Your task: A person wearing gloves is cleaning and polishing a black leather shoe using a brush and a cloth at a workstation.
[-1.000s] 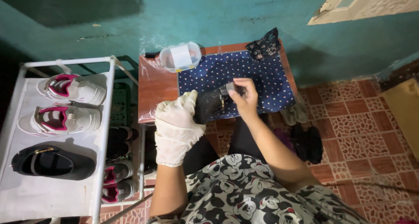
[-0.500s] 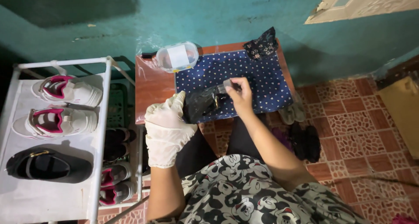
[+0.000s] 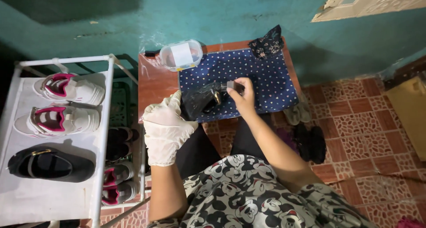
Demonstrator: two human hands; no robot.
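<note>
My left hand (image 3: 165, 129), in a pale rubber glove, is closed around the heel end of a black shoe (image 3: 205, 101), holding it over the near edge of the blue dotted cloth (image 3: 262, 79) on the small bench (image 3: 155, 83). My bare right hand (image 3: 242, 97) pinches a small dark block (image 3: 234, 87) against the shoe's top. A clear plastic tub (image 3: 181, 55) sits at the cloth's far left corner, and a white shoe rack (image 3: 53, 134) stands to my left.
</note>
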